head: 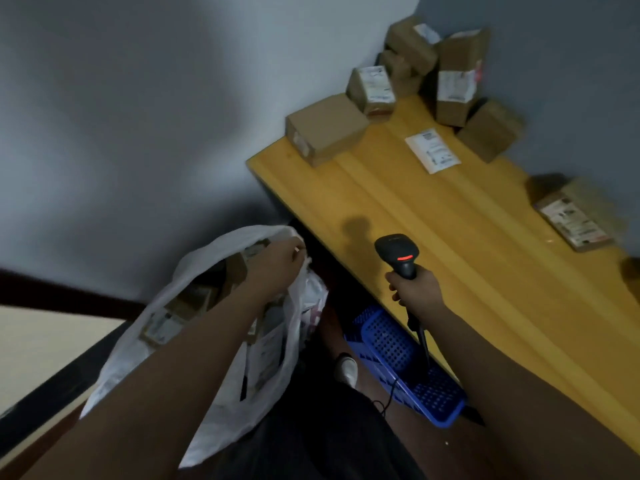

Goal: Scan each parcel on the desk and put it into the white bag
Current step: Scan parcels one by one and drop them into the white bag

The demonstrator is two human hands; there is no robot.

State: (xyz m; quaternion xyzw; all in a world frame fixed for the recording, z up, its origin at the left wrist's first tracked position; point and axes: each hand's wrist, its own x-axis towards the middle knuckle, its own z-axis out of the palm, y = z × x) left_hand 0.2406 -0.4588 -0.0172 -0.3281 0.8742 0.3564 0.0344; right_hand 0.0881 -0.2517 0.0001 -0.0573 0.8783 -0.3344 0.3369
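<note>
Two bare hands are working beside a yellow wooden desk (450, 244) in the head view. Left hand (277, 263) is reaching down over the mouth of the white bag (214, 393), its fingers curled and pinching the bag's upper rim, holding the opening wide. Inside the bag, several brown cardboard parcels (180, 306) with white labels are lying jumbled together.

Right hand (414, 291) is gripping the handle of a black barcode scanner (398, 252), fingers wrapped firmly round it, with the scanner head hovering over the near edge of the desk and showing a red light on its top. A black cable (420, 336) is trailing down from the handle toward a blue perforated plastic basket (398, 358), which is sitting under the desk edge.

On the desk, a flat cardboard box (323, 128) is lying at the far left corner. Just behind it a small labelled parcel (372, 90) is leaning, and a heap of further brown boxes (453, 74) is piling against the wall corner. A loose white shipping label (432, 150) is lying flat on the bare wood near them. Well apart, at the right edge, another labelled parcel (576, 220) is resting against the wall. A white shoe (345, 370) is showing below, between bag and basket.
</note>
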